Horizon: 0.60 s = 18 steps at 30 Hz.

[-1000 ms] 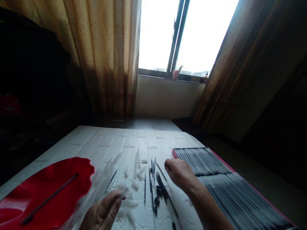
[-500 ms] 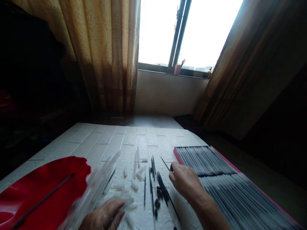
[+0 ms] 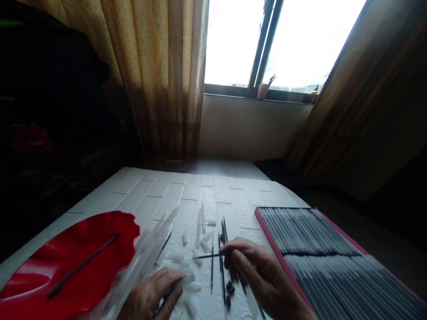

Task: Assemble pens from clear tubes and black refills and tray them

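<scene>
My right hand point(image 3: 263, 269): pinching a thin dark stick point(image 3: 206, 256), its tip pointing left over the white table point(image 3: 160, 189)
My left hand point(image 3: 151, 291): gripping a short clear tube point(image 3: 188, 279)
Black caps point(image 3: 230, 288): on the table, near my right hand

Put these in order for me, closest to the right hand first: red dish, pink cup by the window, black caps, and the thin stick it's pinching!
1. Thin stick: pinched by the right hand.
2. Black caps: on the table, close by its fingers.
3. Red dish: off to the left.
4. Pink cup: farthest, beyond the table, by the window.
</scene>
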### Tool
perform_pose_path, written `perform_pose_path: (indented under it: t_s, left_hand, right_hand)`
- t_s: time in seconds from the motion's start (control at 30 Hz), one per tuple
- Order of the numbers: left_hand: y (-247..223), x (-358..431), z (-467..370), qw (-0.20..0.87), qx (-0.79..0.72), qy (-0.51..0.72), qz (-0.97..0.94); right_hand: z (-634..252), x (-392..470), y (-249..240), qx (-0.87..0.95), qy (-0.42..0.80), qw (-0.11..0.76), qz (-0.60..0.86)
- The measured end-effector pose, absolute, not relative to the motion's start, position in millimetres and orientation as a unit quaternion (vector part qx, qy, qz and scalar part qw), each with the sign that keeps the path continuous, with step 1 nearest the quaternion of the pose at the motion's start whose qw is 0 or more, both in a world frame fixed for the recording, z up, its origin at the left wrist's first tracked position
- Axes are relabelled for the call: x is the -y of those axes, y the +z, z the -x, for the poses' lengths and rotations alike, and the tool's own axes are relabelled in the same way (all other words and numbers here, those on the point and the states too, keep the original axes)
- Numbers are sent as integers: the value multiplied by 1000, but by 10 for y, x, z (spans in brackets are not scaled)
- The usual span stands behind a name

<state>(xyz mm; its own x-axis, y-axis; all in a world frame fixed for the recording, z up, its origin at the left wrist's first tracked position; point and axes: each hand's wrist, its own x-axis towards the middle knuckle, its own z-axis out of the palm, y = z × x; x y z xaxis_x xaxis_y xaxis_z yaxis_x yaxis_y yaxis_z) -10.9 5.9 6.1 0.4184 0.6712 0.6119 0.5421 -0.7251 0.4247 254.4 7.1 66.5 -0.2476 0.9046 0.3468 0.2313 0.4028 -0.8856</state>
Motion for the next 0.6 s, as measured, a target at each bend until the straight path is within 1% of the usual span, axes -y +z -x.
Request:
perform_pose_path:
  t_s: [0.1,0.23,0.43,0.5,0.6]
  left_hand:
    - [92,-48,97,83,-350,407,-840]
    - [105,-37,90,76,-345,422,-835]
    - [100,-20,90,62,-342,418,-839]
    - [127,-3,77,72,-336,403,-848]
    - [183,29,52,83,-336,391,-853]
  right_hand:
    - [-2499,-44,639,668,375,490,416]
    - [-2521,-12,625,659,377,480,440]
    - [-2431,-15,647,656,428,469,407]
    - [-2360,-23,608,662,447,458,390]
    - [-2278,-34,523,682,482,413,363]
